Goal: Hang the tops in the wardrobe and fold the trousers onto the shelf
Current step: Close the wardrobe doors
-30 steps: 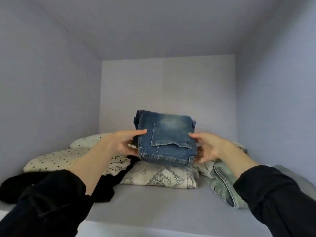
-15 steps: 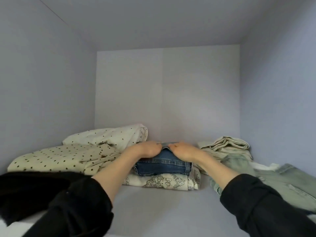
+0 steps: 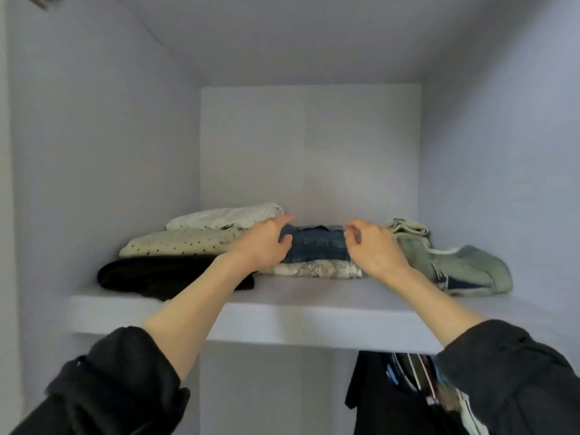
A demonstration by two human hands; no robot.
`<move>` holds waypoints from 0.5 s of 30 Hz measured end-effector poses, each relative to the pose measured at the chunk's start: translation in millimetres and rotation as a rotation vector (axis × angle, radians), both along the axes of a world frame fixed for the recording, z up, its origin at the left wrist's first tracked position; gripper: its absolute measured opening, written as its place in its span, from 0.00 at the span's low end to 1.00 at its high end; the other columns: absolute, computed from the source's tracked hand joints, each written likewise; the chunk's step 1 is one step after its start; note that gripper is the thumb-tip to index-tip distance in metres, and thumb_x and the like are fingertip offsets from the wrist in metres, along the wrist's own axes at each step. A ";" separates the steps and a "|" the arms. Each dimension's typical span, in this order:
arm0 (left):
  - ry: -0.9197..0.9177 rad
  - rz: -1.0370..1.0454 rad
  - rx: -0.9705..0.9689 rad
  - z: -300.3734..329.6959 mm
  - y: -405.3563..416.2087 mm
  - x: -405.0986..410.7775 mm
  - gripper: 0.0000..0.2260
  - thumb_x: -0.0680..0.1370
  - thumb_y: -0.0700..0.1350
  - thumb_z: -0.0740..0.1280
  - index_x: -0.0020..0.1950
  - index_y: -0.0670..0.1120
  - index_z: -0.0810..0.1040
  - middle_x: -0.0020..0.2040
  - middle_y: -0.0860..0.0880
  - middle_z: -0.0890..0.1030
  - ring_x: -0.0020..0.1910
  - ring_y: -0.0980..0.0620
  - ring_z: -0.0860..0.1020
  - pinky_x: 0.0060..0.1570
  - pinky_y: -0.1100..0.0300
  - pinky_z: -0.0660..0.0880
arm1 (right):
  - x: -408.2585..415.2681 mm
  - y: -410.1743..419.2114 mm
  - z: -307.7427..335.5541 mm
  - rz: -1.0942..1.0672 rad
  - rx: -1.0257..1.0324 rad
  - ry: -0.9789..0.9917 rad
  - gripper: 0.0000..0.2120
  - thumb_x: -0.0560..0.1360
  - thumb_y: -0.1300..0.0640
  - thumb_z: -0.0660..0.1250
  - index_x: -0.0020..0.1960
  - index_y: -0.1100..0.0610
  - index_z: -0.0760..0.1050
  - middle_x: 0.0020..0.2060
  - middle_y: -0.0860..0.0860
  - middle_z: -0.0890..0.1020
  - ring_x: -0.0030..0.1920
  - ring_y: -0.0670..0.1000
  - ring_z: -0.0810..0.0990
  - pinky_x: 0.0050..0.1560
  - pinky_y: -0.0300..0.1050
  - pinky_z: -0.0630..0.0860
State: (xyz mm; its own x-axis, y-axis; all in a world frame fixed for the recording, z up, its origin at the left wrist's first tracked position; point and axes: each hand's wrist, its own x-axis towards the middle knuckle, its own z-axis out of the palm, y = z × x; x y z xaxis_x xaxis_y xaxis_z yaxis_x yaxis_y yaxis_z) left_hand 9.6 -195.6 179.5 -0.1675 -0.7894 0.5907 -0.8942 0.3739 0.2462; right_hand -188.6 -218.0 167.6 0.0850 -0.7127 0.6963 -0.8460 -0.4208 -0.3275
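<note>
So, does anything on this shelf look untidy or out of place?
Mostly tidy. The pale green jeans at the right end lie crumpled rather than folded flat, unlike the folded blue jeans between the left hand and right hand.

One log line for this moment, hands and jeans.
left hand: at jeans' left end | right hand: at right end | folded blue jeans: on patterned stack, shelf

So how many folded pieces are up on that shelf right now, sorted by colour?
Blue denim: 2, the dark blue jeans between the hands, and the pale faded jeans at the right.
Cream or white: 4, two dotted pieces, a patterned piece under the dark jeans, a beige piece at the back right.
Black: 1, the black garment at the left.
Total: 7
</note>
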 end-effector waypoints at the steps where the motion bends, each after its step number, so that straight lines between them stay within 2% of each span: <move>1: 0.032 -0.018 -0.007 -7.9 20.4 4.8 0.20 0.81 0.44 0.57 0.74 0.48 0.63 0.69 0.44 0.71 0.67 0.45 0.70 0.62 0.58 0.66 | 2.8 22.0 -6.5 -0.009 -0.007 -0.026 0.17 0.80 0.55 0.56 0.67 0.56 0.72 0.60 0.56 0.79 0.60 0.59 0.76 0.60 0.51 0.72; 5: 0.160 -0.132 0.022 -53.6 100.3 21.1 0.18 0.81 0.43 0.58 0.71 0.48 0.68 0.66 0.47 0.74 0.65 0.48 0.72 0.62 0.55 0.70 | 17.9 114.7 -51.3 0.006 0.000 -0.109 0.15 0.80 0.56 0.57 0.65 0.55 0.72 0.57 0.52 0.80 0.58 0.56 0.77 0.58 0.49 0.73; 8: 0.219 -0.198 0.047 -90.4 158.2 34.0 0.17 0.81 0.42 0.58 0.70 0.48 0.69 0.64 0.49 0.75 0.65 0.52 0.71 0.60 0.61 0.69 | 31.7 176.8 -90.5 0.041 0.081 -0.125 0.15 0.80 0.56 0.57 0.66 0.55 0.71 0.57 0.51 0.79 0.57 0.52 0.77 0.57 0.48 0.73; 15: 0.316 -0.150 0.133 -162.4 255.5 63.8 0.16 0.81 0.43 0.58 0.69 0.51 0.70 0.63 0.52 0.76 0.63 0.54 0.73 0.57 0.64 0.67 | 51.6 270.8 -156.4 0.118 0.299 -0.066 0.18 0.81 0.53 0.58 0.70 0.53 0.67 0.61 0.49 0.76 0.59 0.48 0.76 0.60 0.46 0.73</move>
State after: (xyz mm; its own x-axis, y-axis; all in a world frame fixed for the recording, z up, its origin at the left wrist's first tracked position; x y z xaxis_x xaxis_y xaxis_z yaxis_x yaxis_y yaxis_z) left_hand 73.4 59.9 17.1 -0.1127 -0.8432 0.5257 -0.7038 0.4412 0.5568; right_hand -137.0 52.8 11.1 0.1408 -0.8745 0.4641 -0.7703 -0.3913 -0.5035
